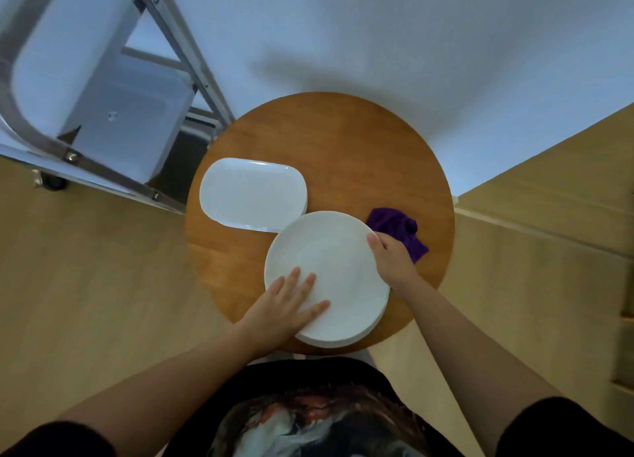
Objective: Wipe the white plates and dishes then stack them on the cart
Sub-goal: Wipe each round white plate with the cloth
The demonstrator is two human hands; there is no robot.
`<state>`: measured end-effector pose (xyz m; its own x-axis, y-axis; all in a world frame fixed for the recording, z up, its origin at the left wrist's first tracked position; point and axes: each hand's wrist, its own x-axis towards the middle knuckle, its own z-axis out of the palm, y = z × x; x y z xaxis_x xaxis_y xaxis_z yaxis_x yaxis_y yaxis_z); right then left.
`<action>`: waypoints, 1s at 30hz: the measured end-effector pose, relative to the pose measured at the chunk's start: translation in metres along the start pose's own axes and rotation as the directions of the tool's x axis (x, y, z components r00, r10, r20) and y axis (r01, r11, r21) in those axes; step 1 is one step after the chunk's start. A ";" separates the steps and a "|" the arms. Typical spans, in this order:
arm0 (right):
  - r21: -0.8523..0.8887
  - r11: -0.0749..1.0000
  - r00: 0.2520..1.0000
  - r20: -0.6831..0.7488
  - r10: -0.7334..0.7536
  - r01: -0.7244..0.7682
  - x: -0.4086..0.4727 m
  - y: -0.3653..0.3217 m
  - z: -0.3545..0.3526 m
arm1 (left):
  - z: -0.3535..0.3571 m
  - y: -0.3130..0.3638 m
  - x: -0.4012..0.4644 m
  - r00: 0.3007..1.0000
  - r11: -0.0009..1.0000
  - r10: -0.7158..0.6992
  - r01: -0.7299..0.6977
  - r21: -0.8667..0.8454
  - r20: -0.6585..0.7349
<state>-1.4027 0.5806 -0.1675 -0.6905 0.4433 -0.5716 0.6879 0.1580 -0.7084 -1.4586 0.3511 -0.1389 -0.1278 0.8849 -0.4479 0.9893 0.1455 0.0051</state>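
A stack of round white plates (334, 268) sits at the near side of a round wooden table (343, 141). My left hand (288, 305) lies flat on the top plate's near-left part, fingers straight. My right hand (391, 257) grips the top plate's right rim, thumb on top and fingers under the edge. A crumpled purple cloth (398, 226) lies on the table just beyond my right hand. A stack of white rounded-rectangular dishes (252, 194) rests at the table's left, partly under the round plates' edge.
A metal-framed cart (192, 62) stands at the upper left beside the table, with white trays (65, 51) on its shelves and a caster (51, 182) on the floor. A pale wall rises behind the table. Wooden floor surrounds it.
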 end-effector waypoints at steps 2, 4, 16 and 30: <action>-0.025 1.000 1.000 -0.013 -0.017 0.017 -0.002 0.003 0.001 | 0.006 0.002 0.000 1.000 1.000 -0.014 0.014 -0.014 -0.025; -0.043 0.998 0.999 0.006 -0.039 0.039 -0.005 0.011 0.002 | 0.011 0.004 -0.001 0.997 1.000 -0.028 0.028 -0.009 -0.068; -0.091 0.995 0.992 -0.113 -0.050 0.040 -0.013 0.027 0.010 | 0.027 0.002 0.005 0.983 0.978 -0.036 0.072 -0.194 0.180; 0.070 0.997 0.963 -0.266 0.037 -0.019 0.009 0.023 -0.012 | 0.018 -0.002 0.037 0.911 0.875 -0.411 0.386 -0.292 -0.028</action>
<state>-1.3905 0.5988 -0.1837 -0.5799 0.6677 -0.4668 0.6838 0.0874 -0.7244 -1.4642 0.3753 -0.1719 -0.5251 0.7587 -0.3856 0.7962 0.5980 0.0923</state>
